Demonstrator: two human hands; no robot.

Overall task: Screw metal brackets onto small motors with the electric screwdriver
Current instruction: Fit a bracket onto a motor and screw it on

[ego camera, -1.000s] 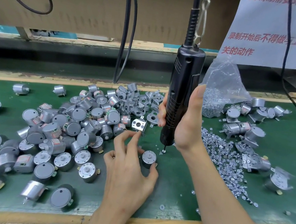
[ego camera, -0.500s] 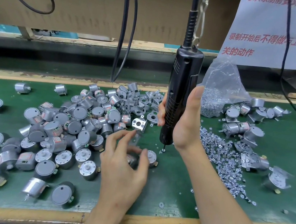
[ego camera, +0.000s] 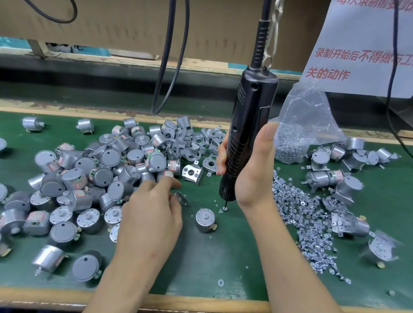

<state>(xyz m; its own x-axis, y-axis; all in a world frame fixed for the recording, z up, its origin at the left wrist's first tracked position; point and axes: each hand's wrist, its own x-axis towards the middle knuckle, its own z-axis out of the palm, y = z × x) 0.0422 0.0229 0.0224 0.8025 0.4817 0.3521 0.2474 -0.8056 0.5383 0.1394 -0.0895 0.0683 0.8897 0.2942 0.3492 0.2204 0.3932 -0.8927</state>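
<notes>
My right hand [ego camera: 252, 180] grips the black electric screwdriver [ego camera: 250, 125], which hangs upright from a cable. Its bit [ego camera: 225, 208] points down just above the green mat, with a small screw at the tip. A single small motor [ego camera: 205, 219] stands on the mat, shaft end up, just left of the bit and free of both hands. My left hand [ego camera: 152, 212] is to the motor's left, at the edge of the motor pile, and pinches a blurred metal bracket [ego camera: 182, 198] at its fingertips. Another bracket [ego camera: 192, 173] lies behind it.
A heap of loose motors [ego camera: 86, 180] covers the left of the mat [ego camera: 212, 262], with loose brackets [ego camera: 197, 139] behind. Spilled screws [ego camera: 304, 219] and a plastic bag of screws [ego camera: 300, 132] lie right of the screwdriver. Bracketed motors [ego camera: 339, 179] sit far right. Cables [ego camera: 172, 46] hang behind.
My left hand let go of the single motor, moved left toward the pile, and now has a bracket at its fingertips. The screwdriver and right hand stayed almost still.
</notes>
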